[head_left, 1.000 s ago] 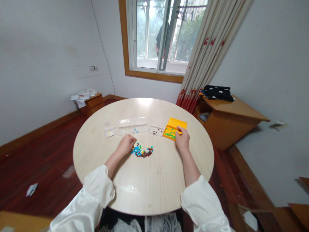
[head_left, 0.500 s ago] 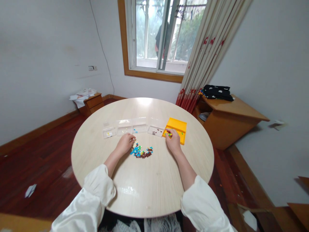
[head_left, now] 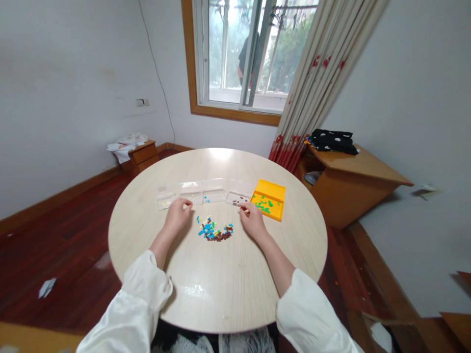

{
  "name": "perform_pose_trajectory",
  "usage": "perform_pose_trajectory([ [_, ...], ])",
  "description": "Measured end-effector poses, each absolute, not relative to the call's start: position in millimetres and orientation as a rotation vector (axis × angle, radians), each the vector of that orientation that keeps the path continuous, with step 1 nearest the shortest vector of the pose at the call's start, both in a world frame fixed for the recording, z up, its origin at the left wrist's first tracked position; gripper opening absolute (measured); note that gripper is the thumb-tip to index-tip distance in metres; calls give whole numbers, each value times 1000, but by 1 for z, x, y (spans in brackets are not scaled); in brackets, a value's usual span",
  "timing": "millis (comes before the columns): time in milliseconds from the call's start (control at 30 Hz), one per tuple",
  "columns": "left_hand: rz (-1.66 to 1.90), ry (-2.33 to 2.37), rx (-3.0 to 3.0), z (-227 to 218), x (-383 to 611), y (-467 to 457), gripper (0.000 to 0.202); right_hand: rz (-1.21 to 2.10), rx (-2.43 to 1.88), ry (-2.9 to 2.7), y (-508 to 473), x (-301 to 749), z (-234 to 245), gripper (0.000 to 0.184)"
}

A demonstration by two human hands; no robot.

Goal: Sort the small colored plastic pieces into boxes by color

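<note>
Green bricks (head_left: 262, 206) lie in the yellow box (head_left: 271, 188), a mixed brick heap (head_left: 210, 229) unboxed; left hand (head_left: 178, 214) and right hand (head_left: 253, 221) nearly pinched, grip contents unclear.

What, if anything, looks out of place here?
A pale, paper-like scrap lies on the floor at left, away from the papers on the small cabinet, so it looks dropped. The coloured pieces lie loose on the table in a curve, probably not spilled.

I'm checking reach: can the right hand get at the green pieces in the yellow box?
Likely yes: the yellow box lies open near the right hand, and nothing covers the green pieces.
</note>
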State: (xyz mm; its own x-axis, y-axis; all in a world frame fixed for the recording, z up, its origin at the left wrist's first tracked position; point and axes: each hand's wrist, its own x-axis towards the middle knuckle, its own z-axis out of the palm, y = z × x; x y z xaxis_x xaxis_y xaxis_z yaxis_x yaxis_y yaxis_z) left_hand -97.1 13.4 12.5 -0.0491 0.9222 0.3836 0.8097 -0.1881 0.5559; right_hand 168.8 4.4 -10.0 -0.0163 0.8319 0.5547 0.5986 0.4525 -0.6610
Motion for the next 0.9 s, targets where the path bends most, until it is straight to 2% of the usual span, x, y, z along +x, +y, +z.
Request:
perform_pose_trajectory([
  [200,1149,2287,1752,12,-164,21,24,394,-1148,-1855,-4,143,-11,19],
  [367,1063,2373,1725,3,-178,30,25,433,-1073,-1947,-10,127,-10,18],
  [500,1025,2361,1726,0,-176,36,29,438,-1049,-2006,-8,115,-10,21],
  [700,1158,2316,1778,1,-166,29,32,473,-996,-2214,13,96,-10,29],
  [900,1164,1916,2000,-1,-126,11,26,487,-1005,-2305,23,92,-13,24],
])
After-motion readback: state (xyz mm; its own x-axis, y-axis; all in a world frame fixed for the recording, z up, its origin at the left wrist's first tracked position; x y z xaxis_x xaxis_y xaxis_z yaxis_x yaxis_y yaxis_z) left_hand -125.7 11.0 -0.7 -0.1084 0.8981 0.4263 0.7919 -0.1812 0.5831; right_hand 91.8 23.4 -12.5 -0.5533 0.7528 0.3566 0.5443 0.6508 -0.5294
